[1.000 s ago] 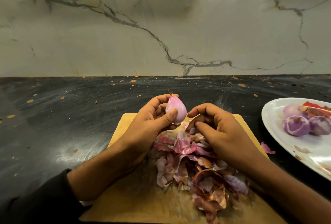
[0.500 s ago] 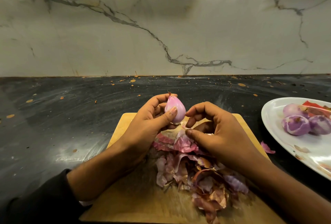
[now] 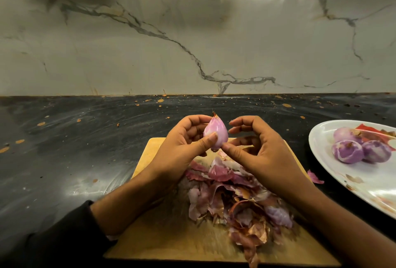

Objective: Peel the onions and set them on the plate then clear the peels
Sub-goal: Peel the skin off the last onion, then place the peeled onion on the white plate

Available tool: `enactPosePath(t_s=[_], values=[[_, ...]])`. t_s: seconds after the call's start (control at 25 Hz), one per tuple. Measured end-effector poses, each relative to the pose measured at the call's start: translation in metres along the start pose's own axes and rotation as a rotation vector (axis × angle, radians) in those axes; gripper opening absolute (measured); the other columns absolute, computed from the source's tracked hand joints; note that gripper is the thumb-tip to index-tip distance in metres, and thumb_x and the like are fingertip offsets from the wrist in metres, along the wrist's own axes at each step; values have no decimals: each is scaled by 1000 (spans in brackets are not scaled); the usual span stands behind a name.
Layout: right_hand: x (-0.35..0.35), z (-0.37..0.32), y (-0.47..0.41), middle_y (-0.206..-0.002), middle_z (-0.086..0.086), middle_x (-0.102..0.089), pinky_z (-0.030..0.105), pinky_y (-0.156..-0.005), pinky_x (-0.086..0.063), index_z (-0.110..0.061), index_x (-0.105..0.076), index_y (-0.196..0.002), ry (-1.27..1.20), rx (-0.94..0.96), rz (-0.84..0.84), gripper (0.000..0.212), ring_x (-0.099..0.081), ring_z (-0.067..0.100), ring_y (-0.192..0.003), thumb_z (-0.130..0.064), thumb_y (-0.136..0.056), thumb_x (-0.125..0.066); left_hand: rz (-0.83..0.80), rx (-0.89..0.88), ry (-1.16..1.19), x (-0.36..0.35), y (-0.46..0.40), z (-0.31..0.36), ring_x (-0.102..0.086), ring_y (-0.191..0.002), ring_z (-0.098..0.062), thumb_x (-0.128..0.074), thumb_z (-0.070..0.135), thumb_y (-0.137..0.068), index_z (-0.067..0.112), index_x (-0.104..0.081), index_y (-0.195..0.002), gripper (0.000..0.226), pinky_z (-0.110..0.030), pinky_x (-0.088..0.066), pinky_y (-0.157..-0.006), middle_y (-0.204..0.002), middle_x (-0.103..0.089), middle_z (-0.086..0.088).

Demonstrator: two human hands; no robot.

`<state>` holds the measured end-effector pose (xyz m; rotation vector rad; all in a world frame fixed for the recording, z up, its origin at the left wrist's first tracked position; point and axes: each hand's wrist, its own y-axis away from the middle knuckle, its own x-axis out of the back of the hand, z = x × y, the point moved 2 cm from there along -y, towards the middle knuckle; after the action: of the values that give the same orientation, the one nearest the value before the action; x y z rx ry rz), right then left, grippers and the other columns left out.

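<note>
- Left hand (image 3: 184,139) grips the pink onion (image 3: 215,133) tip-up, above the cutting board (image 3: 162,244); right hand (image 3: 257,152), fingers curled, thumb touching the root end, holds nothing I can see.
- Peeling step, nearly done, I'd say; next comes a carry to the plate (image 3: 321,139) at three o'clock, beside three peeled onions (image 3: 348,152).
- Peels (image 3: 235,199) are heaped at six o'clock on the board.
- Dark speckled countertop (image 3: 75,149), with a veined marble wall (image 3: 192,42) at twelve.

Onions, peeled, on plate (image 3: 321,139): three (image 3: 347,152). Onion in hand: one (image 3: 216,132). Cutting board (image 3: 154,244): one. Peel heap (image 3: 235,199): one.
</note>
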<state>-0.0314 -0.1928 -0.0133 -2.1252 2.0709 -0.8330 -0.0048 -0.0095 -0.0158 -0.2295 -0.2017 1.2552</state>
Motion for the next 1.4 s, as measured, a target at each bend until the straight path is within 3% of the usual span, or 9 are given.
enactPosePath(t_s=[0.32,0.68,0.96,1.2,1.4], values=[[2,-8,4,-109,0,-72,31,-75,-63,-16,-62,-119,-57,23,2,43,-76,15,-84,-18,-80,-81,-33,-1,-105,-6,3,9,-67,-77,-7,-68,19,-86,7,-56,-121,38,-25,-47,-61,-102,-75,-8],[31,-22,6,-108,-6,-73,28,-76,-61,-24,-65,-120,-56,18,58,44,-73,12,-90,-31,-79,-79,-109,-17,-255,-25,-5,46,-72,-88,-16,-71,19,-88,11,-56,-120,36,-30,-59,-70,-112,-69,-1],[94,-11,24,-114,-8,-70,39,-88,-60,-26,-65,-123,75,-61,166,42,-68,12,-105,-28,-83,-79,-204,10,-328,-91,-25,54,-71,-92,-20,-72,17,-89,12,-55,-120,36,-32,-61,-74,-113,-67,-8],[157,3,54,-114,-5,-70,26,-76,-60,-24,-64,-126,198,-150,228,40,-69,10,-97,-27,-88,-75,-347,-33,-427,-166,-42,48,-71,-89,-17,-69,18,-91,23,-48,-132,46,-33,-62,-76,-109,-65,-3],[201,14,73,-110,-7,-71,25,-79,-57,-24,-67,-125,300,-182,260,37,-68,9,-99,-28,-89,-73,-412,-44,-534,-213,-63,39,-66,-91,-16,-64,25,-95,23,-54,-128,34,-41,-56,-89,-101,-68,-3]])
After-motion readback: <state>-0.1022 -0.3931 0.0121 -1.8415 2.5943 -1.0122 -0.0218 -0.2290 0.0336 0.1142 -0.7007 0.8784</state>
